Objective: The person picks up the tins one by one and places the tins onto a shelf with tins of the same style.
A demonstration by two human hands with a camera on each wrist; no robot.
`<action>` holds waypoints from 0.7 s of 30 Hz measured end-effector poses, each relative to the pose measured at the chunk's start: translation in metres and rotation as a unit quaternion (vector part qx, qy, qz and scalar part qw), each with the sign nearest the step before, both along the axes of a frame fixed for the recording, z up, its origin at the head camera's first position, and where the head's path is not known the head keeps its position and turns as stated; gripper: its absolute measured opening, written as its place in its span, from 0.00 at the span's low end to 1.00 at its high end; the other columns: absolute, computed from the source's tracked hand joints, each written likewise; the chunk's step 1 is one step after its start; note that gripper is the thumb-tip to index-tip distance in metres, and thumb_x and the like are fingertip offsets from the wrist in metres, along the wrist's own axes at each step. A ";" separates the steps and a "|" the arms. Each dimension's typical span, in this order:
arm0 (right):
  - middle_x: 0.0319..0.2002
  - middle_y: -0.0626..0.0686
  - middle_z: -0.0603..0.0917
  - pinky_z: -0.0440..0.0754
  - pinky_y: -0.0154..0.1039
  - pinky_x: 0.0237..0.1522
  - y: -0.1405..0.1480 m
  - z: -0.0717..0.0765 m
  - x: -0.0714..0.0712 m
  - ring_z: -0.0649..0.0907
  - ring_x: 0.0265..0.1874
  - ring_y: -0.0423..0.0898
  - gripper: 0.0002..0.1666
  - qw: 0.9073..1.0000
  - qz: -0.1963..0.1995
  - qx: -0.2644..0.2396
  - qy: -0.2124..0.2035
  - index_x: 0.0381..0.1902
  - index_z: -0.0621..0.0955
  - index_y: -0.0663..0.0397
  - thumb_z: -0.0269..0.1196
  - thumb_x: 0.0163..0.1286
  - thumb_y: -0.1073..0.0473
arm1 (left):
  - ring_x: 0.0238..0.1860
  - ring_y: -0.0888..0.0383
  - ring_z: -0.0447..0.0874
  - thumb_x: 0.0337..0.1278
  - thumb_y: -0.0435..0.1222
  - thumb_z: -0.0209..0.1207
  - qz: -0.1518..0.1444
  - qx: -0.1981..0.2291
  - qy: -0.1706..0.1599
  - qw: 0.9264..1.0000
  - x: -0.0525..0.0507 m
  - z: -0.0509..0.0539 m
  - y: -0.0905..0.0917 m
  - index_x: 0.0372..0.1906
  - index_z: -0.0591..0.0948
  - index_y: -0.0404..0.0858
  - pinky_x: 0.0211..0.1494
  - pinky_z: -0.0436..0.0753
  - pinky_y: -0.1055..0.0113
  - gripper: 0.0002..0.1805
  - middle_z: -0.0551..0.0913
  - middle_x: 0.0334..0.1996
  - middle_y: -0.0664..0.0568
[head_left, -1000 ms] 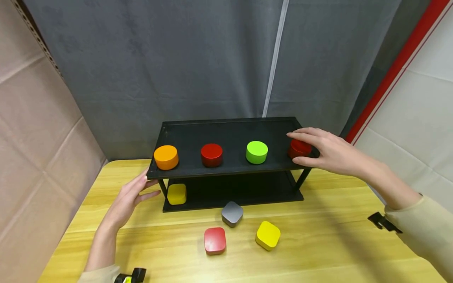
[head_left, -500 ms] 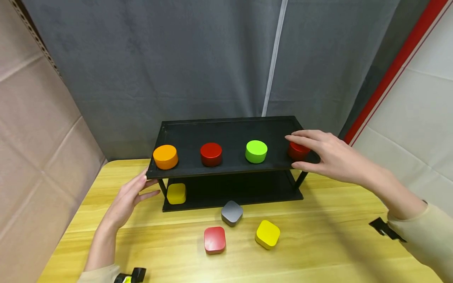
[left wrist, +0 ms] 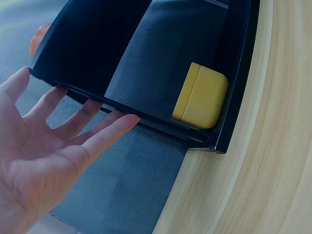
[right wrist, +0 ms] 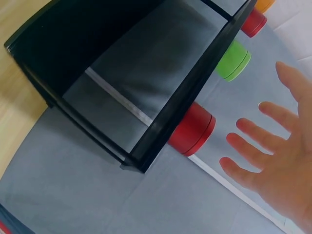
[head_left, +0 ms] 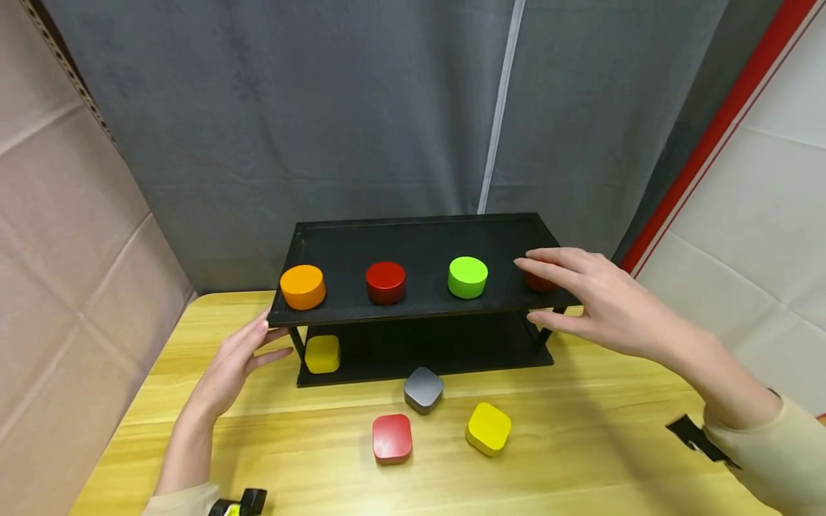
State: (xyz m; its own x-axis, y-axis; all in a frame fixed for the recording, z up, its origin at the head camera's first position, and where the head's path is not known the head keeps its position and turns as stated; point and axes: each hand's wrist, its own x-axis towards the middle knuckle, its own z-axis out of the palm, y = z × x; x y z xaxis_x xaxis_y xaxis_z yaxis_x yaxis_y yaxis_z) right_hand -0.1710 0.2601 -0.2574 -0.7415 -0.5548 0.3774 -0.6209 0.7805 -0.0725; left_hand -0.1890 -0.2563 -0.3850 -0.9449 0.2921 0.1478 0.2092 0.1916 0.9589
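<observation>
A black two-tier shelf (head_left: pixel 413 244) stands on the table. Along its top tier sit an orange cylinder (head_left: pixel 302 287), a red cylinder (head_left: pixel 386 283), a green cylinder (head_left: pixel 467 277) and a second red cylinder (right wrist: pixel 192 129) at the right end. My right hand (head_left: pixel 596 297) hovers by that end cylinder and partly covers it in the head view; the right wrist view shows a gap between its spread fingers and the cylinder. With fingers extended, my left hand (head_left: pixel 232 362) touches the shelf's left end. A yellow rounded block (left wrist: pixel 204 97) rests on the lower tier nearby.
In front of the shelf, a grey rounded block (head_left: pixel 423 390), a red rounded block (head_left: pixel 391 438) and a yellow rounded block (head_left: pixel 488 428) lie on the wooden table (head_left: pixel 310 459). A grey curtain (head_left: pixel 355 115) hangs behind, with pale fabric walls on both sides.
My right hand has shifted slightly toward me and lower at the right end of the shelf. The left hand, the cylinders and the blocks stay where they were.
</observation>
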 end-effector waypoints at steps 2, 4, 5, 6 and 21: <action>0.68 0.49 0.78 0.74 0.58 0.63 -0.001 -0.002 0.001 0.77 0.64 0.50 0.45 1.000 0.003 -0.004 0.004 0.74 0.73 0.35 0.77 0.60 0.49 | 0.65 0.69 0.76 0.85 0.47 0.36 0.001 -0.002 0.000 1.000 0.000 0.001 0.000 0.83 0.57 0.46 0.61 0.85 0.72 0.29 0.54 0.84 0.47; 0.68 0.49 0.78 0.75 0.57 0.63 -0.002 -0.004 0.002 0.77 0.64 0.50 0.45 1.000 0.007 -0.006 0.010 0.74 0.73 0.36 0.77 0.59 0.49 | 0.65 0.69 0.76 0.85 0.47 0.36 0.001 -0.005 0.002 1.000 0.001 0.001 -0.001 0.83 0.57 0.46 0.61 0.85 0.73 0.29 0.54 0.84 0.47; 0.68 0.50 0.78 0.75 0.57 0.63 -0.003 -0.006 0.003 0.77 0.63 0.50 0.45 1.000 0.009 -0.008 0.013 0.74 0.73 0.37 0.78 0.59 0.50 | 0.65 0.69 0.76 0.85 0.47 0.36 0.002 -0.006 0.003 1.000 0.001 0.002 -0.001 0.83 0.57 0.47 0.60 0.85 0.73 0.29 0.54 0.83 0.47; 0.68 0.50 0.78 0.75 0.57 0.63 -0.003 -0.007 0.003 0.77 0.63 0.50 0.46 1.000 0.010 -0.010 0.015 0.74 0.74 0.37 0.78 0.58 0.50 | 0.65 0.68 0.76 0.85 0.47 0.36 0.002 -0.008 0.003 1.000 0.001 0.002 -0.002 0.83 0.57 0.47 0.60 0.85 0.73 0.29 0.54 0.83 0.46; 0.68 0.51 0.79 0.80 0.50 0.57 -0.007 -0.019 0.013 0.80 0.62 0.49 0.49 0.996 0.033 -0.012 0.080 0.73 0.75 0.38 0.80 0.53 0.49 | 0.64 0.71 0.76 0.85 0.47 0.37 -0.002 -0.004 0.004 1.000 -0.002 0.008 0.001 0.83 0.57 0.46 0.59 0.85 0.73 0.29 0.52 0.84 0.42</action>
